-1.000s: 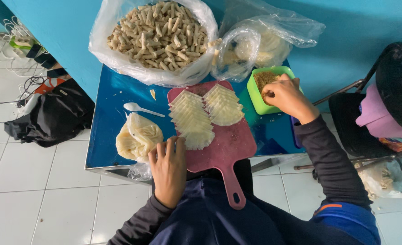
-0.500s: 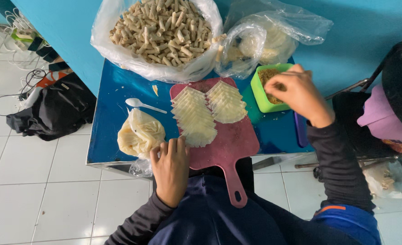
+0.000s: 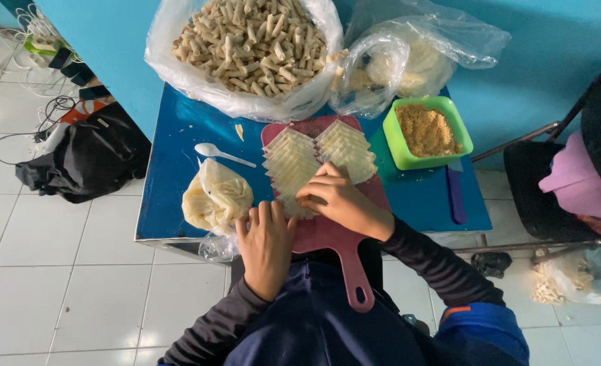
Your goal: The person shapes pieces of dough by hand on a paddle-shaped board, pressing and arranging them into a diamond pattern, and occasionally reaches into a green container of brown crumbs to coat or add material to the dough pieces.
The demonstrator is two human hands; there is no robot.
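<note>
My left hand point(image 3: 266, 245) lies flat on the near left edge of a dark red cutting board point(image 3: 334, 238), fingers apart, holding nothing. My right hand point(image 3: 340, 200) rests on the board with its fingertips on the near end of a row of pale square wrappers point(image 3: 288, 161); whether it pinches filling I cannot tell. A second fanned row of wrappers point(image 3: 344, 148) lies beside it. A green tub of brown crumbly filling point(image 3: 426, 131) stands to the right.
On the blue table point(image 3: 171, 169) are a big bag of rolled pieces point(image 3: 249, 41), a bag of wrappers point(image 3: 399, 64), a tied bag of dough point(image 3: 216, 196), a white spoon point(image 3: 220, 153) and a purple knife point(image 3: 455, 193). A black bag point(image 3: 87, 159) lies on the floor.
My right hand has come back from the green tub to the near end of the wrapper row on the board. My left hand has stayed at the board's edge.
</note>
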